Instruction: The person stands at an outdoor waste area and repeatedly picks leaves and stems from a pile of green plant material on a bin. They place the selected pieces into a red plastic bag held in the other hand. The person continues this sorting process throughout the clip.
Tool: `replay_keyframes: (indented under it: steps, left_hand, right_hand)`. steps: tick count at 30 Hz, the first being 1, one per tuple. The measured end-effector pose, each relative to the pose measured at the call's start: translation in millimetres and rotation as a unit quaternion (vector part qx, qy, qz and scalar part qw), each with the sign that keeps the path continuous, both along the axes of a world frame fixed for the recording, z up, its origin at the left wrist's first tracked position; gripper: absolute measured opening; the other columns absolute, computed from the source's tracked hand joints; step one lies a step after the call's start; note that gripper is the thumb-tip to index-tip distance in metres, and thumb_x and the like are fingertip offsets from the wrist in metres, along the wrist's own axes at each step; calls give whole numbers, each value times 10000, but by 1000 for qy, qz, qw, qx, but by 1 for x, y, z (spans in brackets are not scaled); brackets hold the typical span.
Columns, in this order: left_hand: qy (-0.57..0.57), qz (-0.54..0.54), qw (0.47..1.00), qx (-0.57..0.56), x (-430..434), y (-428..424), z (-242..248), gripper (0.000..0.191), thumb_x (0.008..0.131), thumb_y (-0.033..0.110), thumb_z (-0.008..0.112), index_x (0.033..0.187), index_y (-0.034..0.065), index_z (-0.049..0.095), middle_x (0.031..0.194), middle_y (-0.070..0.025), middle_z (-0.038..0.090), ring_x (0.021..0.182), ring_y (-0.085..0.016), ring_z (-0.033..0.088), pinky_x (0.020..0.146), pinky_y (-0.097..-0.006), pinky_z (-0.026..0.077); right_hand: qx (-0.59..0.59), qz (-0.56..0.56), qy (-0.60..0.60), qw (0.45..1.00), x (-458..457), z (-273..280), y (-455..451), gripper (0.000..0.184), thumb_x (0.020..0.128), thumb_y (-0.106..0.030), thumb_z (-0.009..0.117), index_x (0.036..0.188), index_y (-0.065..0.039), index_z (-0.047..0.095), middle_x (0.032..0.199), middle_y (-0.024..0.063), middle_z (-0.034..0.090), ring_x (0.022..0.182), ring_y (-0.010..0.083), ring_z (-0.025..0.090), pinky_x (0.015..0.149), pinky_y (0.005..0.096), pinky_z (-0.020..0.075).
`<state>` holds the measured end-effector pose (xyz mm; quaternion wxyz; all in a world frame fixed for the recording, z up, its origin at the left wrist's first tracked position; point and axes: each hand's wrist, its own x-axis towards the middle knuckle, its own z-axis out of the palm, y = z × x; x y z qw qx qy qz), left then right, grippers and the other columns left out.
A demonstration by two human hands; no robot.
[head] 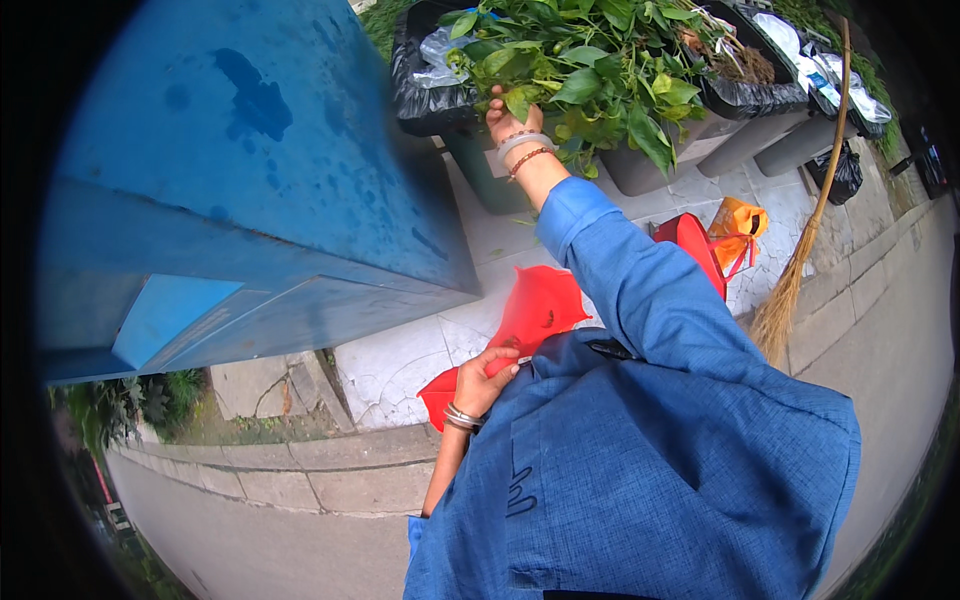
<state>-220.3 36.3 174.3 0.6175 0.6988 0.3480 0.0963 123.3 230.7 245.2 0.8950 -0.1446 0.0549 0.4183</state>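
My right hand [514,124] reaches up to leafy green plants [585,82] heaped over the bins. Its fingers are bent beside a yellowish leaf that partly covers them, so its hold cannot be made out. My left hand [484,382], lower down and close to my blue shirt, pinches a thin red plastic bag [536,307]. The bag spreads out above and below that hand, with small dark bits showing on it. The foliage hangs over a bin with a black liner [427,112] and the bins to its right.
A large blue metal box [247,180] stands close on the left. To the right are a red bag [690,244], an orange bag [731,225], an upright straw broom [795,277] and a black rubbish bag [836,176]. Cracked pale paving ends at a stone curb [352,480].
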Motion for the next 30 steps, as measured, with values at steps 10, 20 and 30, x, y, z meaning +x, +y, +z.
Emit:
replay_keyframes:
  steps: [10, 20, 30]
  left_hand:
    - [-19, -5, 998, 60, -3, -1, 0, 248, 775, 130, 704, 1017, 93, 663, 983, -86, 683, 935, -171, 641, 837, -280, 475]
    - [-12, -15, 1000, 16, -3, -2, -1, 248, 783, 137, 700, 1024, 97, 660, 980, -85, 681, 934, -162, 634, 847, -273, 466]
    - [2, -32, 999, 10, -2, -5, 4, 253, 777, 122, 707, 1023, 85, 659, 1059, -105, 661, 1035, -189, 608, 908, -281, 441]
  right_hand:
    - [-73, -25, -62, 995, -3, -20, -13, 96, 857, -121, 481, 891, -52, 539, 727, 99, 585, 523, 174, 513, 421, 264, 401]
    - [-422, -145, -341, 828, -1, -26, -23, 122, 860, -124, 522, 861, -37, 609, 680, 71, 636, 448, 158, 558, 359, 284, 404]
    - [-275, -114, -351, 888, -4, -19, -55, 162, 902, -129, 451, 974, -11, 535, 663, 129, 648, 360, 158, 521, 314, 230, 335]
